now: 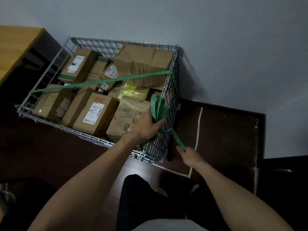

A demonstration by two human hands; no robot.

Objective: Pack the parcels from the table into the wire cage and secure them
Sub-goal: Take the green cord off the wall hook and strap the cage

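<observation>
2 grips clutch the green strap (159, 107) beside the wire cage (173, 90) on dark floor (58, 147).

Brown cardboard parcels (93, 112) inside wire cage (173, 90) — green perforated strap (106, 80) across top

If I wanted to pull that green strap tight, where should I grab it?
Probably the free tail of the green strap outside the wire cage, from the near right side. It is flat and hangs clear of the wires; the right hand pinches it there. The left hand holds the bunched loops.
</observation>
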